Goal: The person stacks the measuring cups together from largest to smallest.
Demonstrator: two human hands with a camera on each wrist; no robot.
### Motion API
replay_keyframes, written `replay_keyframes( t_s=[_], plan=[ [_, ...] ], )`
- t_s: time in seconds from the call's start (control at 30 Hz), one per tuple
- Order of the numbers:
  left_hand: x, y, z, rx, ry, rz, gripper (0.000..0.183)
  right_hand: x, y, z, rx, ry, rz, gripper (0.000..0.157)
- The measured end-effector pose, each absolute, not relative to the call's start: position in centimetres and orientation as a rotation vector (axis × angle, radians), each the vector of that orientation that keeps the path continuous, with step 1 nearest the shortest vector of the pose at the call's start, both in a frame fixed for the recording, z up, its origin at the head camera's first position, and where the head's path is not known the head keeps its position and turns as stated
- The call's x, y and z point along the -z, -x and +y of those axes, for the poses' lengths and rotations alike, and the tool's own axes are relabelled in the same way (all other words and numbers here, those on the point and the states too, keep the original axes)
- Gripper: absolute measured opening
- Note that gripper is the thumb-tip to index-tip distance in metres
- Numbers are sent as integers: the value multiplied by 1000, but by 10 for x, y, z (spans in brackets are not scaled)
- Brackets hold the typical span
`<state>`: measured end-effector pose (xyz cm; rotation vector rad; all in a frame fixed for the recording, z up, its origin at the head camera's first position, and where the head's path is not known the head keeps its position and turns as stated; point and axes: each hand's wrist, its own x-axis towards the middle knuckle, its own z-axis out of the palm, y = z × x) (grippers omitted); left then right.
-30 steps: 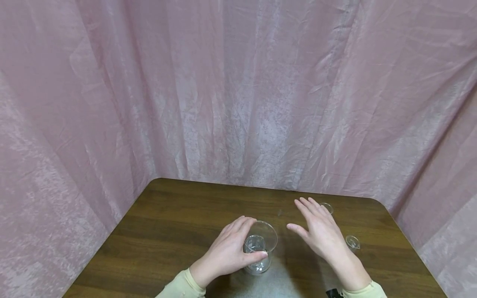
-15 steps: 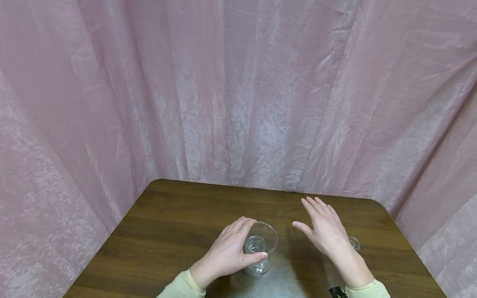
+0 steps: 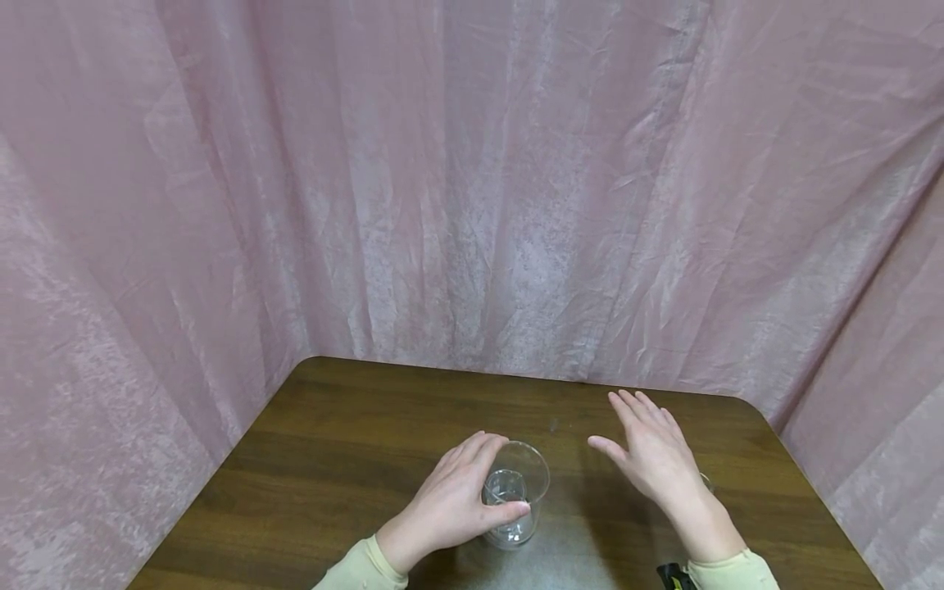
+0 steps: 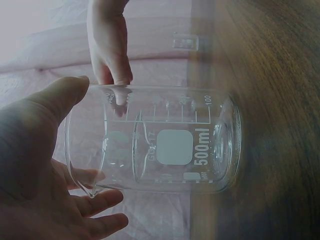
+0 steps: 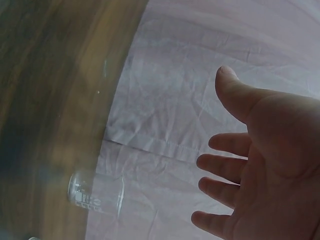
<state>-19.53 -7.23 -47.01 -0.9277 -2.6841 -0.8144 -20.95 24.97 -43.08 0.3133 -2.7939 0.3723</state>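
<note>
**Holding a tall clear glass beaker point(image 4: 175, 147) in the left hand point(image 3: 457, 496), with the right hand point(image 3: 652, 459) free**

From my seat far away, I see my left hand curled round the top of the tall beaker. The thumb is on the near side and the fingers go round the far side. My right hand has nothing in it. Its fingers are straight, and it hangs up over the wood.

The tall beaker is between my two hands. It touches the left one and is well apart from the right one, so the left hand is nearer. Its long way runs straight up, with the round mouth on top. It seems to stand on the wood, but the bottom is blurry, so I can't be sure. White print on its side says 500ml. Inside it sits a smaller clear glass beaker point(image 3: 505, 485).

Farther right, a clear glass edge point(image 3: 706, 481) peeks out just past my right wrist. The rest is hidden. My right wrist view shows a small clear glass beaker with white marks point(image 5: 95, 195), standing up near the far edge, I think.

All this is on a brown wooden table point(image 3: 332, 426) with round corners. Its far edge looks near my right fingertips, and a shiny pink cloth curtain point(image 3: 516, 205) hangs behind it, so I'd say there is less room that way. Left of my left hand, the wood goes on a long way.
</note>
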Motion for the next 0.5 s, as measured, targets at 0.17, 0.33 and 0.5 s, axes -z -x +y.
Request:
replay_keyframes(
  t_s=[0.17,0.33,0.5],
  plan=[
    [470,195,-72,826,924,-2693,82,430,211,254,-380,-285,-2809,86],
    [470,195,-72,831,921,-2704,82,432,213,259,-387,-261,-2829,86],
    [471,195,-73,829,920,-2700,82,434,217,264,-386,-242,-2835,87]
  ],
)
